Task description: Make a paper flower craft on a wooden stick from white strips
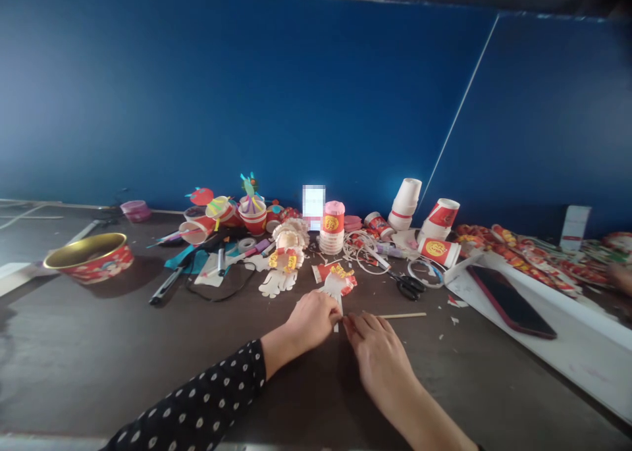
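My left hand [313,319] is closed, its fingertips pinching a cut-up paper cup [338,283] with white strips fanned toward me. Close beside it, my right hand [378,349] has its fingers together and bent over a thin wooden stick [409,315], whose far end sticks out to the right. The fingertips of both hands nearly meet at the end of a white strip; the exact grip there is hidden. Just beyond stands an upright stack of paper cups [332,227] with a pink top. To its left sits a cup cut into curled petals [284,257].
Black scissors [409,285] lie to the right, near a white tray [587,352] holding a phone [513,303]. A red and gold tin [99,266] stands on the left, with a utility knife [170,283] nearby. Cup crafts [253,217] and scraps line the blue partition [276,95].
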Demonstrator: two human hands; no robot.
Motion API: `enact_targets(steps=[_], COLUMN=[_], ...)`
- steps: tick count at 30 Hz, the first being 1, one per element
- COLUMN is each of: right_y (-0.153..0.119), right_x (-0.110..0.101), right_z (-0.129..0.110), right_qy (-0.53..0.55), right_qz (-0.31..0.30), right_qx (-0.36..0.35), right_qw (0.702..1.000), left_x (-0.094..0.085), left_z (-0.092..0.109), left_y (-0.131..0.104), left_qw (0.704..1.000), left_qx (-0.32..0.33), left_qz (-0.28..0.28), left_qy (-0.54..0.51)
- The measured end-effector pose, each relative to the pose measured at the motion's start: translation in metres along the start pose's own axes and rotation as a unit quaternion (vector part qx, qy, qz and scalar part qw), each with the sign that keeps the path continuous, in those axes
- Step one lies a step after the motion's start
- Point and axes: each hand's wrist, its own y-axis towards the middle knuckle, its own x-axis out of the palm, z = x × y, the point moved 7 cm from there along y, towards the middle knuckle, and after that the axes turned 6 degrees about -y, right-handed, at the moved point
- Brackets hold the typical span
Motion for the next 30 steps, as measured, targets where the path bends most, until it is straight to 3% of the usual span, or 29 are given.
enact_targets(steps=[8,22,30], right_y=[0.003,0.001,0.002], right_x=[0.003,0.007,-0.001], right_z=[0.000,0.007,0.020], right_qy=[-0.002,0.083,0.163], right_qz=[-0.012,-0.011,0.046], right_qx=[0.002,0.032,0.066], right_qw=[1.000,0.996,0.983], left_x=[-0.008,0.000,0.002], left_z=[-0.003,-0.001,0.004], left_y=[0.000,0.004,0.002], left_qw=[1.000,0.999,0.997], left_qx=[-0.002,0.042,0.068], left_qz=[0.025,0.011,-0.017], left_qy=[-0.017,-0.024,-0.024])
